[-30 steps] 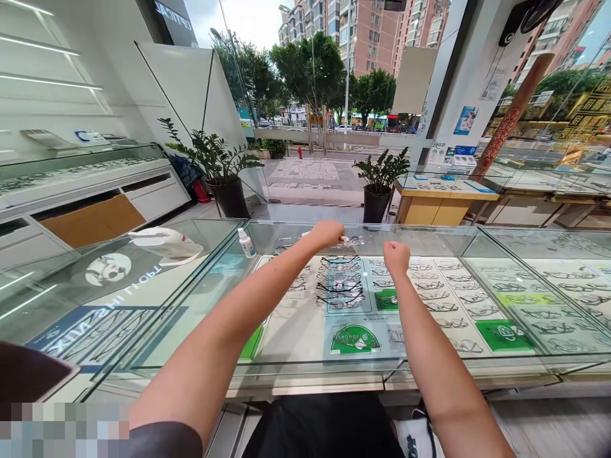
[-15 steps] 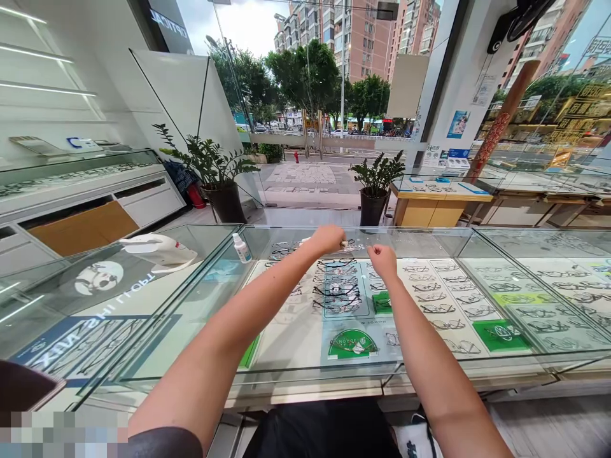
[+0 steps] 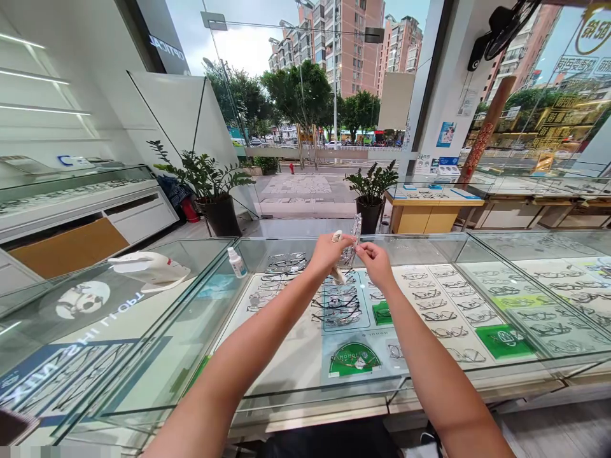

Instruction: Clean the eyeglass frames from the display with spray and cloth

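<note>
My left hand (image 3: 327, 256) is closed above the glass display counter, with a pale cloth (image 3: 338, 277) bunched in its grip. The same hand also holds a pair of clear-framed eyeglasses (image 3: 356, 228), standing roughly on edge. My right hand (image 3: 377, 262) pinches the near part of these eyeglasses with thumb and forefinger, close beside the left fingertips. Which part each hand grips is partly hidden by the fingers. Below, inside the glass counter (image 3: 281, 375), lie rows of eyeglasses (image 3: 336, 310). More frames (image 3: 286, 261) are visible left of my left hand.
A white spray bottle (image 3: 237, 263) stands on the counter to the left. Farther left lies a white handheld device (image 3: 151, 270). Green display cards (image 3: 356, 360) sit under the glass. Two potted plants (image 3: 220, 216) stand beyond the counter, before the glass doors.
My hands have come together, and the clear eyeglasses are now raised upright between them. The cloth shows more below my left hand. The view has tilted up slightly.
</note>
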`<state>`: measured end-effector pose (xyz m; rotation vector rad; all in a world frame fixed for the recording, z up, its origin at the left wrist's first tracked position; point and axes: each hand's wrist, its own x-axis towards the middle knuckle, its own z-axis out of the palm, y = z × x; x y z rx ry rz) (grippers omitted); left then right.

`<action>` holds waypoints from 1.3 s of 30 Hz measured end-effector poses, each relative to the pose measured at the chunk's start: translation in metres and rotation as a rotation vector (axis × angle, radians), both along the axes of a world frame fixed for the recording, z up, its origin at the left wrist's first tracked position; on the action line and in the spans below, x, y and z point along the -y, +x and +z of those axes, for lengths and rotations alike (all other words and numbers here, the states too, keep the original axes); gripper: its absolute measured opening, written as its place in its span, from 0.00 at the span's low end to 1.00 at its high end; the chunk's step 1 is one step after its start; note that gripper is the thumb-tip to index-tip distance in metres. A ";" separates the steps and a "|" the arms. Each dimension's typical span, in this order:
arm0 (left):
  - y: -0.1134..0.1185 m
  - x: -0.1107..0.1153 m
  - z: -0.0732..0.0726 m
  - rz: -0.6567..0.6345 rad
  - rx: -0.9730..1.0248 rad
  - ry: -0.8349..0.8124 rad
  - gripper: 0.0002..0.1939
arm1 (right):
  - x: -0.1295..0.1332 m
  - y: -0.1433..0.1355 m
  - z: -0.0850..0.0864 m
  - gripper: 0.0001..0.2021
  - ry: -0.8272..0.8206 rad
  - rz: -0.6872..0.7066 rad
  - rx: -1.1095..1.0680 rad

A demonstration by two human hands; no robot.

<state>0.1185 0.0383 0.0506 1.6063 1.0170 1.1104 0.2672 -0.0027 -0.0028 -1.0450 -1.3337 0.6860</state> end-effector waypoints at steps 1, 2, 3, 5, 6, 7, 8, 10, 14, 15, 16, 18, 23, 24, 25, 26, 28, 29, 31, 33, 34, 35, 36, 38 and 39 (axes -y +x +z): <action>-0.002 0.004 0.005 -0.014 -0.017 -0.002 0.20 | 0.003 0.001 0.004 0.20 -0.014 0.019 -0.030; -0.006 0.007 0.012 -0.039 -0.048 0.007 0.20 | 0.005 0.003 0.008 0.19 -0.033 0.032 -0.068; -0.012 0.011 0.019 -0.063 -0.106 0.039 0.20 | 0.008 0.005 0.013 0.19 -0.053 0.039 -0.121; -0.026 0.018 0.037 -0.052 -0.230 0.172 0.20 | 0.016 0.010 0.022 0.16 -0.110 0.077 -0.280; -0.035 0.021 0.046 -0.018 -0.272 0.258 0.19 | 0.020 0.013 0.026 0.16 -0.157 0.171 -0.361; -0.045 0.025 0.055 0.014 -0.311 0.335 0.19 | 0.024 0.016 0.030 0.16 -0.206 0.283 -0.432; -0.054 0.029 0.063 0.033 -0.332 0.405 0.18 | 0.028 0.018 0.033 0.17 -0.256 0.382 -0.488; -0.069 0.036 0.076 -0.025 -0.341 0.534 0.16 | 0.035 0.020 0.037 0.17 -0.327 0.498 -0.541; -0.081 0.041 0.086 -0.181 -0.395 0.646 0.32 | 0.042 0.018 0.038 0.17 -0.407 0.594 -0.549; -0.080 0.041 0.085 -0.196 -0.388 0.644 0.30 | 0.042 0.017 0.038 0.17 -0.415 0.604 -0.549; -0.079 0.040 0.085 -0.205 -0.373 0.636 0.27 | 0.042 0.016 0.038 0.18 -0.419 0.609 -0.548; -0.075 0.039 0.083 -0.216 -0.332 0.597 0.22 | 0.041 0.015 0.037 0.17 -0.422 0.608 -0.536; -0.072 0.036 0.082 -0.193 -0.239 0.486 0.20 | 0.041 0.014 0.036 0.16 -0.439 0.607 -0.537; -0.073 0.035 0.082 -0.198 -0.262 0.502 0.21 | 0.041 0.014 0.036 0.17 -0.448 0.603 -0.548; -0.073 0.035 0.081 -0.206 -0.298 0.537 0.23 | 0.041 0.015 0.035 0.17 -0.459 0.599 -0.560; -0.074 0.034 0.081 -0.215 -0.341 0.585 0.25 | 0.041 0.015 0.035 0.17 -0.469 0.599 -0.572; -0.075 0.034 0.079 -0.226 -0.419 0.688 0.26 | 0.040 0.016 0.035 0.18 -0.482 0.635 -0.593; -0.075 0.034 0.079 -0.226 -0.448 0.734 0.26 | 0.039 0.017 0.034 0.19 -0.481 0.673 -0.607; -0.075 0.035 0.078 -0.220 -0.495 0.813 0.26 | 0.037 0.019 0.033 0.19 -0.475 0.765 -0.641; -0.075 0.036 0.078 -0.210 -0.535 0.872 0.26 | 0.035 0.021 0.031 0.18 -0.471 0.834 -0.680; -0.075 0.036 0.078 -0.203 -0.550 0.893 0.26 | 0.035 0.022 0.029 0.17 -0.470 0.856 -0.697; -0.075 0.037 0.078 -0.198 -0.562 0.908 0.26 | 0.034 0.022 0.028 0.17 -0.471 0.873 -0.710; -0.075 0.037 0.078 -0.193 -0.571 0.920 0.26 | 0.033 0.023 0.027 0.17 -0.470 0.886 -0.720; -0.075 0.037 0.077 -0.185 -0.579 0.934 0.26 | 0.033 0.024 0.026 0.17 -0.471 0.905 -0.729; -0.075 0.036 0.077 -0.182 -0.580 0.939 0.26 | 0.032 0.024 0.026 0.16 -0.472 0.910 -0.732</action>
